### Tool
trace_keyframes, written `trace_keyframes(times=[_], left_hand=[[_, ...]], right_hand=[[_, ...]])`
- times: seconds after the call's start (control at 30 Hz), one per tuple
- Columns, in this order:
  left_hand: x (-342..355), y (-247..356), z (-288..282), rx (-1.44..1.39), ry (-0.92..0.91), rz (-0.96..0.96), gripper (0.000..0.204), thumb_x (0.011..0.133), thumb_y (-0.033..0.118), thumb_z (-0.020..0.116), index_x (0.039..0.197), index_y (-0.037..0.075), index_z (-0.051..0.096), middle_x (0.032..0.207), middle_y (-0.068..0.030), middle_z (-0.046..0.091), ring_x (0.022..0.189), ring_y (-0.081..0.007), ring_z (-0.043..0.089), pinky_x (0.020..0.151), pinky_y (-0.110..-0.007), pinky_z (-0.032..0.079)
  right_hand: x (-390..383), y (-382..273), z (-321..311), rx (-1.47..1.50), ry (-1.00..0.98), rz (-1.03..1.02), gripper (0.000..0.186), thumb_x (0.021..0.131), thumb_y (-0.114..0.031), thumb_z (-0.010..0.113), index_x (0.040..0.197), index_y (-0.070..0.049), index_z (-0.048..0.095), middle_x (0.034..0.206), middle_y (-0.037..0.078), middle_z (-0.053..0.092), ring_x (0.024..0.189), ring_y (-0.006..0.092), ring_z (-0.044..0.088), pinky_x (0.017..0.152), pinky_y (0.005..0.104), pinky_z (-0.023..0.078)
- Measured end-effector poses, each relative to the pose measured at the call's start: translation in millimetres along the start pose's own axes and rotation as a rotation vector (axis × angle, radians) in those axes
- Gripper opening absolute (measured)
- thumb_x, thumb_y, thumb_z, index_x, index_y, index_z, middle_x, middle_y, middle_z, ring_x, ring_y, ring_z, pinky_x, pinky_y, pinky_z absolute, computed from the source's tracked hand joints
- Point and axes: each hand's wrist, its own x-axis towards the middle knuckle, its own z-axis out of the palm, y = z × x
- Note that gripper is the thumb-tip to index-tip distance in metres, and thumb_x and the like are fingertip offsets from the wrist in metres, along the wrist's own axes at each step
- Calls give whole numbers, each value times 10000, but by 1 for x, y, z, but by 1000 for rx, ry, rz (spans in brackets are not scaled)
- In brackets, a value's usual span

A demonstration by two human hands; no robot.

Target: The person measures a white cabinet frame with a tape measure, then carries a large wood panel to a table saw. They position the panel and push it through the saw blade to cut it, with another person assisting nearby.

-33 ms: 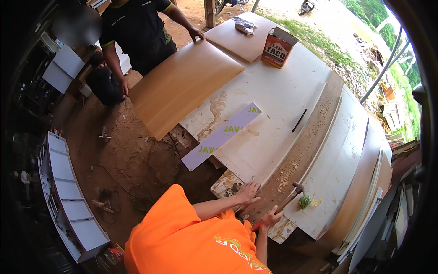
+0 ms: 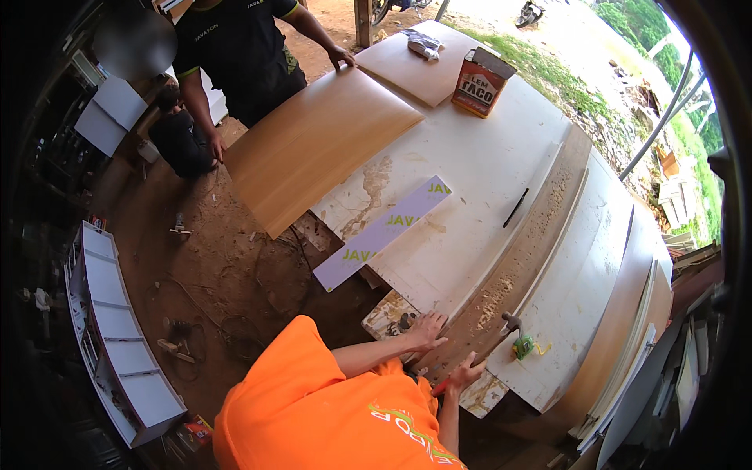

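My left hand (image 2: 425,333) rests with spread fingers on the near edge of the scuffed white table (image 2: 423,266), beside some small dark metal items (image 2: 406,321) that I cannot make out. My right hand (image 2: 468,371), just right of it, grips a claw hammer (image 2: 501,332) with a red grip, its head raised toward the right. Under and between my hands runs a long brown board (image 2: 519,243) with pale flecks along it. A green tape measure (image 2: 523,347) lies by the hammer head. A pale purple printed strip (image 2: 381,232) lies left of the board, and a thin black stick (image 2: 515,207) farther up.
A co-worker (image 2: 239,63) holds a large wood-coloured panel (image 2: 321,149) over the table's far left; another person (image 2: 182,145) crouches behind. A red tin (image 2: 479,90) stands at the back. A white shelving carcass (image 2: 110,298) is low left. Stacked panels (image 2: 619,313) line the right.
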Motion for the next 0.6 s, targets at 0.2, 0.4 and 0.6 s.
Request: trace_keyframes(times=[0.2, 0.4, 0.6], left_hand=[[9, -15, 1, -96, 76, 50, 707, 865, 384, 782, 1399, -17, 550, 1316, -211, 576, 1259, -405, 545, 1096, -489, 435], [1, -24, 4, -126, 66, 89, 712, 843, 379, 797, 1377, -33, 571, 1297, -217, 608, 1257, -391, 564, 1080, -474, 450], [2, -22, 0, -114, 53, 138, 700, 863, 387, 779, 1379, -38, 572, 1254, -227, 630, 1213, -396, 590, 1054, -484, 464]], right_hand=[[-10, 14, 26, -90, -68, 54, 486, 979, -242, 618, 1279, 138, 575, 1187, 307, 685, 1068, 433, 673, 949, 482, 502], [-33, 0, 36, -181, -63, -43, 573, 958, -267, 636, 1325, 164, 549, 1209, 346, 673, 1124, 477, 658, 978, 487, 505], [-47, -18, 31, -111, -6, -110, 481, 970, -332, 645, 1180, 101, 630, 1005, 298, 739, 932, 444, 733, 824, 498, 555]])
